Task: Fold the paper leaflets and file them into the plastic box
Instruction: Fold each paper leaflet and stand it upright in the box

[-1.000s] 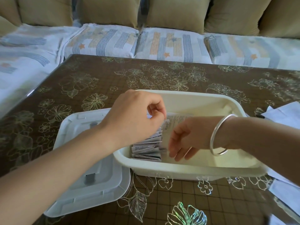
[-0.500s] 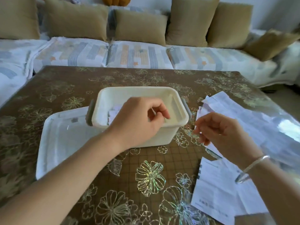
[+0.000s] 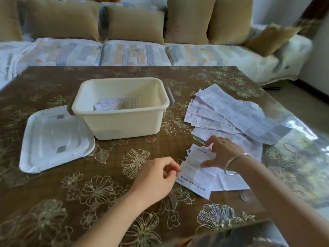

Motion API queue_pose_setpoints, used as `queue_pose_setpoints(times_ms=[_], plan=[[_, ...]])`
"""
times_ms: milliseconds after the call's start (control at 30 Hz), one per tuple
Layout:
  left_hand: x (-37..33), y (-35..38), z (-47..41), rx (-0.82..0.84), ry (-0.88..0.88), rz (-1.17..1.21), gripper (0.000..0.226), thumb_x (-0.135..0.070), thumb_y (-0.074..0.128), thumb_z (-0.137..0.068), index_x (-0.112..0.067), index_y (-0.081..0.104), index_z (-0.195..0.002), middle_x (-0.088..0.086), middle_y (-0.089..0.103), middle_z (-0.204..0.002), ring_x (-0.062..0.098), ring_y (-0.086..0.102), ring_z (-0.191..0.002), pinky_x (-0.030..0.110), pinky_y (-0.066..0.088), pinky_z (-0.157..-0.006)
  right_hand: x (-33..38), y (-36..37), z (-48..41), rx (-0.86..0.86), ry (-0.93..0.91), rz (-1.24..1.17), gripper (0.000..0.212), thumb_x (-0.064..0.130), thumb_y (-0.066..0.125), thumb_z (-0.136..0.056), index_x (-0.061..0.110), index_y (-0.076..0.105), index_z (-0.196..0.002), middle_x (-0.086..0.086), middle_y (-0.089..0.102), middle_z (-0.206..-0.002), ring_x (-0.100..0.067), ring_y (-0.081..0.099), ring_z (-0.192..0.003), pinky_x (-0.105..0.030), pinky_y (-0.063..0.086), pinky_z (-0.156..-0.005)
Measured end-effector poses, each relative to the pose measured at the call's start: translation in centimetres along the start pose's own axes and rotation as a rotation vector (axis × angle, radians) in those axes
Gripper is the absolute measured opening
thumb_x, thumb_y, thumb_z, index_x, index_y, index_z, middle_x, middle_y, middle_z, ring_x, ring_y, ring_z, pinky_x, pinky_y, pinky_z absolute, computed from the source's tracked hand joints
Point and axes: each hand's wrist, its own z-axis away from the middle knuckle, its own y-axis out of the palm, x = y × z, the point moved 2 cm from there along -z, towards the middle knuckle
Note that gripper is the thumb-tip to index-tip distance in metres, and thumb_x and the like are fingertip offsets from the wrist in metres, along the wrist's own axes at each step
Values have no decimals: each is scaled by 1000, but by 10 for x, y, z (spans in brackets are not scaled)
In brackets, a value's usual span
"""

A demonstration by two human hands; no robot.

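Note:
A cream plastic box (image 3: pixel 124 122) stands open on the table, with folded leaflets (image 3: pixel 108 105) stacked inside at its left. Unfolded white paper leaflets (image 3: pixel 231 111) lie fanned out to the box's right. One leaflet (image 3: pixel 195 175) lies flat nearer to me. My right hand (image 3: pixel 222 152), a silver bangle on its wrist, rests on this leaflet with fingers spread. My left hand (image 3: pixel 156 177) is loosely curled at the leaflet's left edge, fingertips touching the paper; whether it grips the paper I cannot tell.
The box's white lid (image 3: pixel 53 138) lies upside down left of the box. The brown flowered table (image 3: pixel 99 193) has a glossy cover. A sofa with tan cushions (image 3: pixel 135 24) runs behind the table. A coin (image 3: pixel 245 197) lies near the right front.
Both hands have left the box and moved down to the right. The right hand now presses a flat leaflet, the left has come to its edge. The view has pulled back.

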Motion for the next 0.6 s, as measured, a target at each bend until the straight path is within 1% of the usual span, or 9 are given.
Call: queue_pose_setpoints(times_ms=[100,200,267,333,400,433,500,533,600], plan=[[8,-2,9,-21,-40,30,20,-14,59,-93,-31,69,-92,-15,70,-84,4,67,-68,25,57,-67,1,0,0,-29,-8,14,66,61,73,-67,26,48,-118,3,58,-112,-20,50,-105,-31,41,-83],[14,-8,16,-74,-49,42,22,-11,60,-93,-31,68,-94,-18,69,-85,0,66,-69,18,56,-67,7,-2,5,-100,-34,-24,40,52,72,-74,23,57,-96,2,63,-98,-18,54,-88,-30,45,-74],[14,-14,20,-143,-11,24,20,-13,64,-91,-31,68,-98,-20,68,-87,-3,65,-74,15,54,-68,13,-12,17,-248,-56,-232,25,41,72,-79,23,56,-76,1,64,-82,-17,54,-73,-28,44,-63],[10,-25,31,-291,91,-26,23,-19,71,-85,-28,67,-105,-21,66,-92,-5,62,-85,10,49,-73,25,-27,38,-465,-86,-529,25,31,74,-79,23,54,-66,8,62,-70,-13,55,-63,-23,39,-54],[4,-40,44,-469,200,-60,40,-28,74,-78,-23,63,-116,-17,62,-104,-2,59,-97,9,44,-85,45,-38,63,-664,-199,-781,20,20,76,-78,22,59,-68,16,66,-75,-5,61,-68,-15,44,-59],[2,-45,51,-537,240,-66,50,-32,74,-76,-20,59,-122,-14,60,-110,0,57,-102,11,43,-91,56,-38,75,-718,-299,-819,19,14,77,-76,20,60,-70,17,69,-82,-4,64,-73,-11,46,-64],[4,-49,61,-591,290,-95,66,-31,76,-73,-15,53,-132,-8,55,-122,4,53,-114,17,40,-101,82,-23,90,-737,-486,-731,31,5,79,-69,25,58,-79,12,71,-95,-4,66,-82,-14,50,-69],[9,-48,65,-574,292,-115,72,-29,77,-70,-14,50,-136,-6,52,-130,5,49,-122,20,38,-106,93,-10,94,-709,-562,-639,37,4,80,-67,27,56,-83,9,71,-100,-8,67,-88,-19,53,-71],[23,-43,69,-492,257,-156,78,-25,79,-64,-20,51,-137,-10,44,-142,3,38,-133,20,34,-111,109,18,95,-638,-652,-480,36,4,81,-63,23,57,-83,6,70,-108,-12,67,-97,-27,57,-76]])
